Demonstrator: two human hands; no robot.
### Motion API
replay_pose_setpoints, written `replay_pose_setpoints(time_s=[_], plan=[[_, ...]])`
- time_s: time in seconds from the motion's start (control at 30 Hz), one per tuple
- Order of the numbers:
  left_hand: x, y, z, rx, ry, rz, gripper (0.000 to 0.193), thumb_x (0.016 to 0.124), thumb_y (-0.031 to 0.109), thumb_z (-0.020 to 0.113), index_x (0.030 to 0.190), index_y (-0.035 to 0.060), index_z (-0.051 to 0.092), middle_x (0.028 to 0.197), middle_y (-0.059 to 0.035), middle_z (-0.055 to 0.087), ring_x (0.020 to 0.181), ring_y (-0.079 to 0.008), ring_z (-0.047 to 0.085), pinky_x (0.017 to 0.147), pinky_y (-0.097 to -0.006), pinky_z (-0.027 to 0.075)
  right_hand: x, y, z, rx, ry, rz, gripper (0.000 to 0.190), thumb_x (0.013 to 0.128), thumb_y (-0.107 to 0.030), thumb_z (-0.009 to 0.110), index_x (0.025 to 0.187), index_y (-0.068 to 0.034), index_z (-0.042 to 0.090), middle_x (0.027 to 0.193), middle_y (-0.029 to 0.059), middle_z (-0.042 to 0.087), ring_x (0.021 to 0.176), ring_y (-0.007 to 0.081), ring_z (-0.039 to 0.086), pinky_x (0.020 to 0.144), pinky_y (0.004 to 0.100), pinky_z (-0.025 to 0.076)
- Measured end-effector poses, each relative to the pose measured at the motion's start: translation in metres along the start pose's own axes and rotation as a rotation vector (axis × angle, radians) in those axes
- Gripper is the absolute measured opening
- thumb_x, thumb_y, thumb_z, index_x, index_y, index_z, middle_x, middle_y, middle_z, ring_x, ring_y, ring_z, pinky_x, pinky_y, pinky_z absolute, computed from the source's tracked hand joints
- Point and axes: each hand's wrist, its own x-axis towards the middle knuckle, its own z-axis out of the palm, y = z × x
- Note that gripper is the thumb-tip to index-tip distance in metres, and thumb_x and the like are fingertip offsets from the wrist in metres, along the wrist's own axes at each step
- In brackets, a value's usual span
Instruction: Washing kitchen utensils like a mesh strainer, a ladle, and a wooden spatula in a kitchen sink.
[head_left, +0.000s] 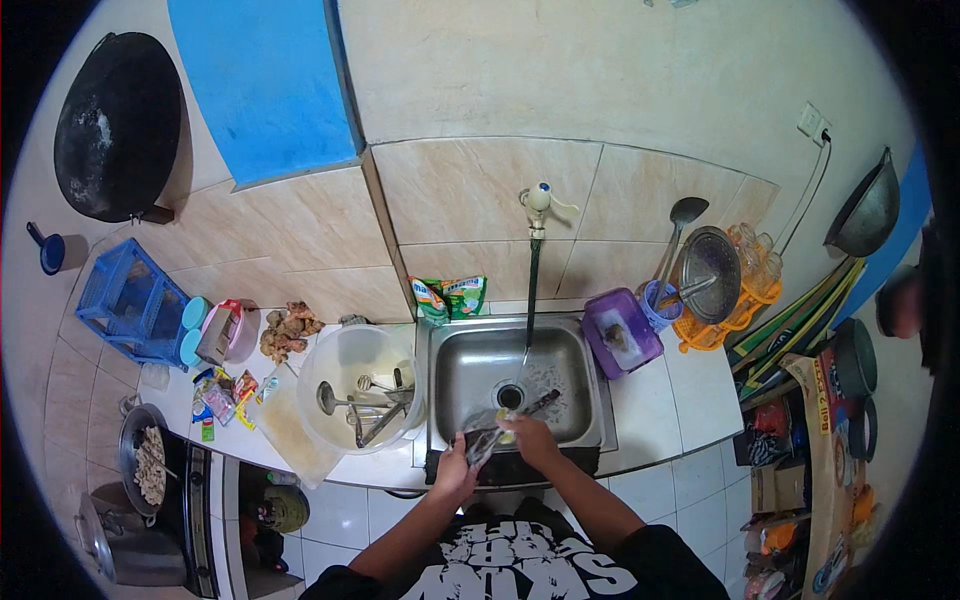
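Observation:
Over the front of the steel sink (442, 360), my left hand (454, 471) grips the near end of a shiny flat utensil (480, 448), possibly a broad knife. Its dark handle (544, 403) points up and right over the basin. My right hand (534, 444) is closed around a yellowish scrubbing pad (505, 426) against the utensil, and its fingers hide part of both. A thin stream of water falls from the dark hose (533, 292) of the tap (540, 199) towards the drain (511, 396).
Left of the sink stands a white tub (319, 367) with ladles and other utensils, beside a cutting board (292, 435). A purple container (626, 330) and a utensil holder (660, 306) border the right side. A dark cloth (547, 466) covers the front edge.

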Motion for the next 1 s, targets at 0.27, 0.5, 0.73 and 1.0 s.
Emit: replay_pose_setpoints(time_s=[0.27,0.5,0.73,1.0], plan=[[-0.021,0.025,-0.001,0.088,0.025,0.065,0.044,0.108,0.036,0.041,0.118,-0.0043,0.056,0.115,-0.0166,0.066,0.103,-0.0277,0.068,0.091,-0.0413,0.058,-0.005,0.069,-0.002,-0.152,0.204,0.147,0.046,0.074,0.007,0.054,0.109,-0.013,0.077,0.112,0.0217,0.068,0.103,0.0392,0.066,0.093,0.0418,0.052],[-0.059,0.055,0.0,0.103,0.073,0.117,0.049,0.108,0.038,0.037,0.12,-0.0062,0.053,0.113,-0.0204,0.067,0.1,-0.0318,0.07,0.087,-0.0416,0.06,0.0,0.1,-0.028,-0.082,0.334,0.355,0.036,0.079,0.002,0.055,0.104,-0.011,0.078,0.109,0.0243,0.068,0.101,0.0405,0.065,0.093,0.0435,0.051],[-0.051,0.044,-0.016,-0.011,0.059,0.111,0.047,0.109,0.033,0.039,0.124,-0.0094,0.052,0.115,-0.0246,0.065,0.099,-0.0347,0.07,0.086,-0.044,0.061,0.018,0.093,-0.06,0.229,0.387,0.691,0.037,0.087,-0.003,0.058,0.121,-0.014,0.07,0.113,0.0193,0.066,0.108,0.0351,0.063,0.098,0.0418,0.047],[-0.041,0.029,-0.023,-0.055,0.088,0.093,0.044,0.109,0.033,0.037,0.122,-0.0069,0.049,0.119,-0.0241,0.063,0.108,-0.035,0.066,0.094,-0.0472,0.058,0.038,0.054,-0.172,-0.17,0.746,0.201,0.046,0.086,0.008,0.054,0.132,-0.003,0.056,0.122,0.021,0.06,0.116,0.038,0.057,0.104,0.0442,0.043]])
